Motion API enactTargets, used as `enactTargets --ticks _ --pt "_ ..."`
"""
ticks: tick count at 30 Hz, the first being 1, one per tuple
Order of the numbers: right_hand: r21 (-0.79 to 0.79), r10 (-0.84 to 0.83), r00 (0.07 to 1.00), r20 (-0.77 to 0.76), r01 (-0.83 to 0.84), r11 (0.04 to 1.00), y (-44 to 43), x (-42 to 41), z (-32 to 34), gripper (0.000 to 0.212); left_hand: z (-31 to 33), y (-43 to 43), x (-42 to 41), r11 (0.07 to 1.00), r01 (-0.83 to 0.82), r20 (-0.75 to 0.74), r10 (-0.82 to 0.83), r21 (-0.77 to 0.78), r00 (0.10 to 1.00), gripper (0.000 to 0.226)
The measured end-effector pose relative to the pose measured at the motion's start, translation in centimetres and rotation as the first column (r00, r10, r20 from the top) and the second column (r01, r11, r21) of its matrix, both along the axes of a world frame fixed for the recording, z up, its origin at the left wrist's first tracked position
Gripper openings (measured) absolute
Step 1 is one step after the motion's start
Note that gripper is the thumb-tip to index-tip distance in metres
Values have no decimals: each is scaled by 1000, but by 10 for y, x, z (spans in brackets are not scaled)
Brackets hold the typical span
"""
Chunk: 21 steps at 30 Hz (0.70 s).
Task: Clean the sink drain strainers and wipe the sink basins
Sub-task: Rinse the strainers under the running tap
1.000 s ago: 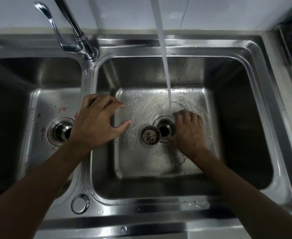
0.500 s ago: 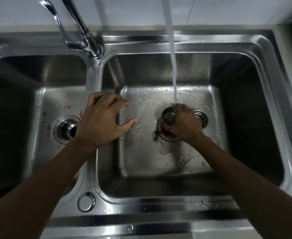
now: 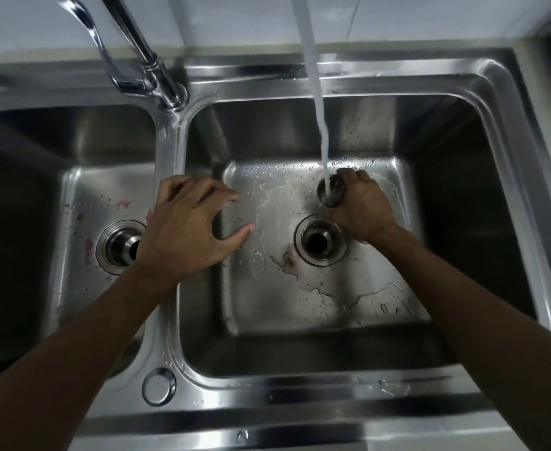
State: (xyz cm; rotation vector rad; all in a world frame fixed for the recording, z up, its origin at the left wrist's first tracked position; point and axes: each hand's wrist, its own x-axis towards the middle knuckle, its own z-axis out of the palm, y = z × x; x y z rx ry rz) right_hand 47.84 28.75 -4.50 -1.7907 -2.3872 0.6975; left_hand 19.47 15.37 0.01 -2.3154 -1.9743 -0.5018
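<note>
One strainer (image 3: 332, 191) sits pinched in the right hand (image 3: 363, 209) under the water stream (image 3: 316, 92) — behind its open drain (image 3: 319, 239). The left hand (image 3: 186, 229) rests spread and empty on the divider (image 3: 167, 141), nearer the left basin's drain (image 3: 119, 245).

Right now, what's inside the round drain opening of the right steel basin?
The round drain opening shows only a dark hole inside its steel ring; deeper is too dark to see. Its perforated metal strainer basket is out, held by the right hand under the running water stream.
</note>
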Motion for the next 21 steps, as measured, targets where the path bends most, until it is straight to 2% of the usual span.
enactTargets --ticks 5,9,14,15,16,17,18,19,21 --pt "-17 165 986 -19 -165 986 -13 -1 -7 75 2 0 0 1000 -6 -10 6 -5 1000 52" --pt "28 18 999 -50 -17 999 1 3 -3 74 1 0 0 1000 -2 1 2 -15 1000 53" --pt "2 237 971 -32 -237 972 -10 -2 1 83 1 0 1 1000 -5 -4 5 -6 1000 53" --pt "-40 198 976 -85 -202 979 -12 -2 2 76 1 0 1 1000 -7 -7 7 -5 1000 53" --pt "-115 86 979 -186 -109 987 -11 -3 5 65 1 0 1 1000 -8 -10 8 -9 1000 53" --pt "-244 -94 946 -312 16 970 -9 -4 9 53 2 0 1 1000 -7 -11 7 -14 1000 53" --pt "-413 -307 858 -413 124 902 -5 -4 13 42 2 0 1 1000 -6 -9 6 -20 1000 53" --pt "-581 -501 734 -459 179 794 -1 -5 15 33 3 0 1 1000 -6 -3 6 -23 1000 53" --pt "-830 -771 478 -422 138 540 4 -5 18 25 4 0 2 1000 -7 8 7 -19 1000 53"
